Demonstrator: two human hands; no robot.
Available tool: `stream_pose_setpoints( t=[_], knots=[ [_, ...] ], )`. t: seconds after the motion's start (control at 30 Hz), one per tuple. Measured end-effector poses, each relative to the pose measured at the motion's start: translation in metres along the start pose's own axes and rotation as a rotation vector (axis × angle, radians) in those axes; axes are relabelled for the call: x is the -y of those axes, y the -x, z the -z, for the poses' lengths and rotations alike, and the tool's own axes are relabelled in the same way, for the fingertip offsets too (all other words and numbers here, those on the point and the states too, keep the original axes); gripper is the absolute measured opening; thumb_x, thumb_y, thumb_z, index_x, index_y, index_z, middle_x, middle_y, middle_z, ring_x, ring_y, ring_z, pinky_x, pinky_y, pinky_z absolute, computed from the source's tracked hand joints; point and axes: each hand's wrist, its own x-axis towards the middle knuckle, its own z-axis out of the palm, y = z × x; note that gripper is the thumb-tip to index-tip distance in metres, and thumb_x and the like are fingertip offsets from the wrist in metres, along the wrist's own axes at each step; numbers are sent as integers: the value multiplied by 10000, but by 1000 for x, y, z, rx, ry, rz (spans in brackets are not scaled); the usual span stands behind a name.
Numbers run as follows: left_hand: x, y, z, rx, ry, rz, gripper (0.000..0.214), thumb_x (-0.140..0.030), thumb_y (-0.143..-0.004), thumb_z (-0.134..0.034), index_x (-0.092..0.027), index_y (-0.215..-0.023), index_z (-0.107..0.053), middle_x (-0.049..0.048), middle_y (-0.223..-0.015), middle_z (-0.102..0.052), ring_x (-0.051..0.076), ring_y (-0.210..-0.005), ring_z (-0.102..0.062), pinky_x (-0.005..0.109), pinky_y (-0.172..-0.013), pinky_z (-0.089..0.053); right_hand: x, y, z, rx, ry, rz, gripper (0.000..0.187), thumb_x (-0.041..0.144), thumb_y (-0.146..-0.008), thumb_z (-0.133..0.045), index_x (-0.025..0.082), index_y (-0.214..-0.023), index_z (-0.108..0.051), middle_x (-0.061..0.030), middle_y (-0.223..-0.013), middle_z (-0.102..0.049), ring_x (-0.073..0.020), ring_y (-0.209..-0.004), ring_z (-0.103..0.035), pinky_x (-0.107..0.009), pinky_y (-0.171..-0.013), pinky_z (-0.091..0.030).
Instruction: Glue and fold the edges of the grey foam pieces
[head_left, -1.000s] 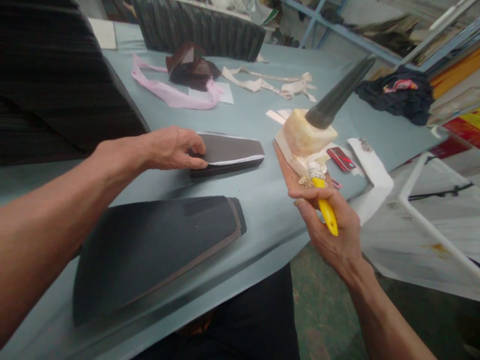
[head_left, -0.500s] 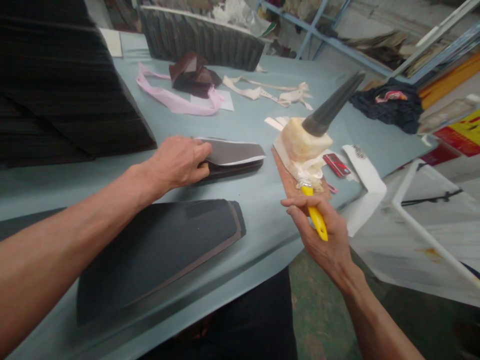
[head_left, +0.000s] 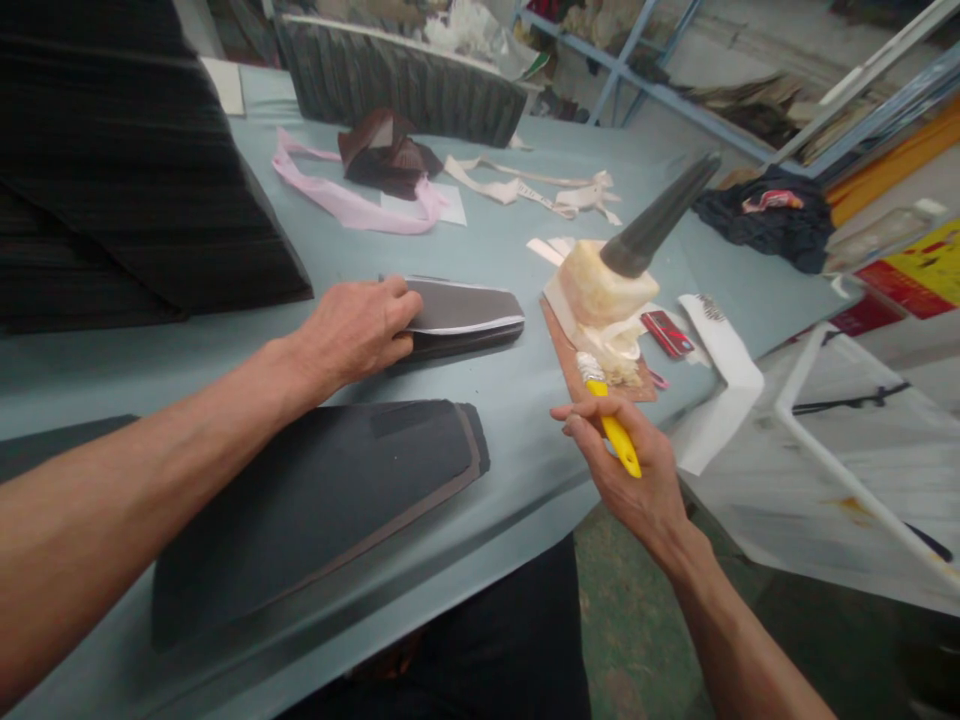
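Note:
My left hand (head_left: 360, 330) grips the near end of a small stack of grey fabric pieces (head_left: 469, 315) with a white edge, fingers curled on top of it. My right hand (head_left: 626, 470) is closed round the yellow handle of a brush (head_left: 615, 425), whose tip rests by a yellowish glue block (head_left: 596, 290) with a dark cone (head_left: 656, 215) standing in it. The block sits on a brown board (head_left: 574, 360). A larger stack of dark grey cut pieces (head_left: 315, 500) lies in front of me on the blue-grey table (head_left: 517, 410).
Black pleated fabric (head_left: 112, 170) is piled at the left and another roll (head_left: 405, 75) at the back. Pink ribbon (head_left: 345, 200), brown cloth (head_left: 386, 150) and cream strips (head_left: 540, 190) lie beyond. A red item (head_left: 664, 330) and white paper (head_left: 720, 350) sit near the table's right edge.
My left hand has curled tighter on the small grey stack. My right hand has drawn the brush slightly back and left from the glue block.

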Motion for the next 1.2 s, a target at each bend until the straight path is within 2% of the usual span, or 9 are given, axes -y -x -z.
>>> stream_pose_setpoints(
  t=[0.23, 0.37, 0.5, 0.63, 0.73, 0.93, 1.03, 1.1, 1.2],
  knots=[
    [-3, -12, 0, -6, 33, 99, 160, -235, -904, -656, -205, -1052, -708, 122, -1072, -749, 372, -936, -738, 435, -765, -511, -7, 3, 3, 29, -9, -24, 231, 452, -1020, -712, 222, -999, -713, -64, -1038, -861, -182, -851, -792, -310, -766, -603],
    [1, -15, 5, -75, 74, 188, 197, -189, -886, -665, -203, -1082, -683, 127, -1113, -731, 348, -942, -708, 434, -744, -504, -6, 5, 7, 29, 17, -39, 271, 482, -1012, -712, 213, -979, -706, -67, -1032, -851, -182, -857, -775, -292, -713, -575],
    [7, -10, 20, -202, 121, 256, 177, -199, -908, -637, -210, -1084, -653, 119, -1154, -685, 339, -1048, -676, 470, -829, -514, -3, 8, 13, 31, 43, -45, 286, 494, -1013, -700, 215, -950, -700, -62, -993, -845, -180, -815, -761, -293, -699, -570],
    [17, 0, 36, -421, 266, 268, 163, -170, -820, -667, -234, -960, -615, 98, -1130, -655, 341, -1157, -628, 504, -946, -499, 1, 12, 18, 45, 34, -48, 296, 503, -1021, -688, 220, -937, -695, -73, -1009, -854, -187, -799, -767, -291, -662, -573],
    [28, 9, 44, -513, 273, 274, 170, -156, -799, -666, -241, -920, -580, 93, -1098, -658, 322, -1146, -620, 500, -965, -500, 4, 14, 17, 17, 37, -35, 323, 537, -1008, -691, 225, -925, -705, -71, -983, -857, -194, -778, -771, -288, -629, -566],
    [61, 37, 69, -697, 212, 432, 202, -128, -839, -653, -254, -902, -508, 82, -1091, -673, 288, -1117, -628, 459, -1004, -510, 6, 23, 14, 0, 40, -49, 357, 622, -944, -712, 265, -941, -723, -46, -1053, -879, -243, -893, -825, -343, -787, -630],
    [75, 53, 91, -776, 132, 511, 187, -153, -902, -615, -266, -886, -468, 91, -1048, -678, 283, -1053, -644, 455, -980, -521, -6, 29, 12, -9, 70, -32, 408, 699, -882, -718, 296, -947, -734, -38, -1085, -881, -294, -929, -837, -366, -726, -624],
    [77, 63, 104, -809, 92, 519, 160, -154, -932, -580, -268, -895, -473, 89, -1034, -681, 276, -1032, -652, 443, -958, -526, -14, 30, 8, -12, 59, -2, 437, 730, -858, -727, 310, -977, -741, -39, -1089, -882, -302, -887, -838, -379, -713, -629],
    [66, 73, 114, -815, 89, 451, 148, -153, -933, -583, -266, -894, -496, 80, -1019, -696, 267, -1023, -662, 424, -944, -535, -13, 31, 6, -5, 18, 67, 421, 718, -859, -732, 307, -952, -739, -37, -1060, -885, -303, -889, -850, -375, -729, -661]
  ],
)
